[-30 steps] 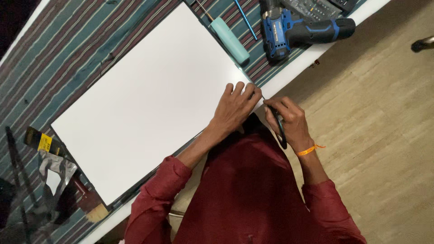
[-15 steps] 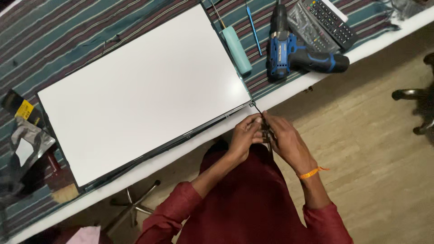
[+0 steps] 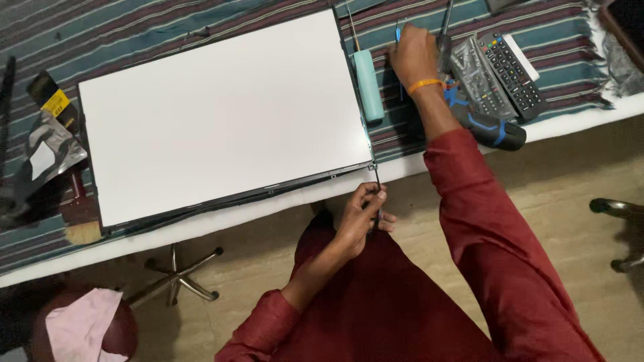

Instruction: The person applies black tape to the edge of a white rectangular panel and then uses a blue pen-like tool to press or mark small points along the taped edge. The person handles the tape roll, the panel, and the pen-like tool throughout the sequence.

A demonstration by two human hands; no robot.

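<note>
**One hand on a screwdriver at the panel corner, the other among the tools**

Nearest the camera, the left hand (image 3: 362, 214) has its fingers curled tight round a thin dark screwdriver (image 3: 377, 191), held upright off the table edge. Its tip stands at the near right corner of the white panel (image 3: 221, 114), which lies flat on the striped cloth (image 3: 134, 33) with its near long edge along the table edge. A dark frame strip runs along that near edge and looks slightly parted from the panel.

Farther out, the right arm in a red sleeve (image 3: 483, 214) stretches across the table. The right hand (image 3: 412, 53), with an orange band at the wrist, rests palm down on the cloth beyond the panel's right edge, fingers together and bent at a thin blue tool (image 3: 397, 33); whether they grip it cannot be told. Just left of it lies a pale green tube (image 3: 367, 84). Just right lies a blue and black drill (image 3: 486, 124), partly under the forearm, then two remotes (image 3: 500, 74) side by side.

At the far left of the table sit a brush (image 3: 77, 214) and a crumpled foil bag (image 3: 47, 147).
</note>
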